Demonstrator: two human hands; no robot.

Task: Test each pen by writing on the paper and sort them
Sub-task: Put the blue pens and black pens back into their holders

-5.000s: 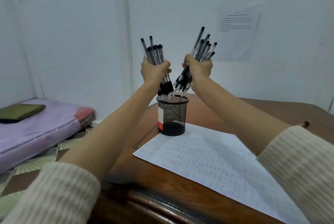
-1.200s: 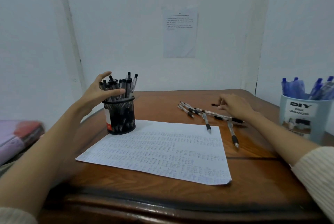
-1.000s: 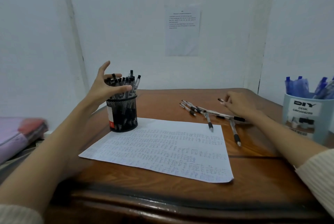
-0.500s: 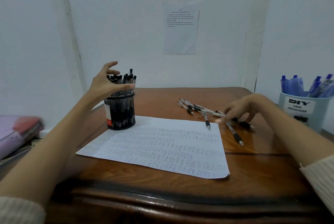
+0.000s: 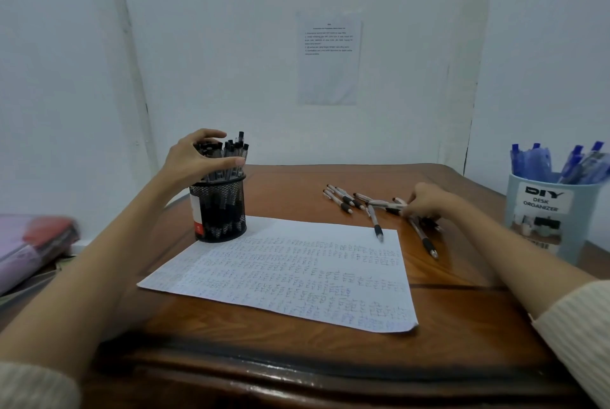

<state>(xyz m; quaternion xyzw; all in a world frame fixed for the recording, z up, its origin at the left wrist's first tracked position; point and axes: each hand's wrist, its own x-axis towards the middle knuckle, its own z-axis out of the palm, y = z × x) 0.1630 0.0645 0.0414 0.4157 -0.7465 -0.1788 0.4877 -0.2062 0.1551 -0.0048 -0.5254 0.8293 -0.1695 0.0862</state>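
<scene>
Loose pens (image 5: 346, 201) at right hand (image 5: 429, 202); mesh-cup pens (image 5: 231, 152) inside curled left hand (image 5: 189, 161).

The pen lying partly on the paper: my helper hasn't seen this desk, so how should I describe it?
On the wooden table, find the written sheet of paper and go to its far right corner, where loose pens lie scattered. The pen is the only one whose black grip and tip rest on the paper; the rest lie wholly on wood.

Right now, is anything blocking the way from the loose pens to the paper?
Nothing visible does. The right hand touches the loose pens, which lie right beside the paper; one pen overlaps its far edge.
</scene>
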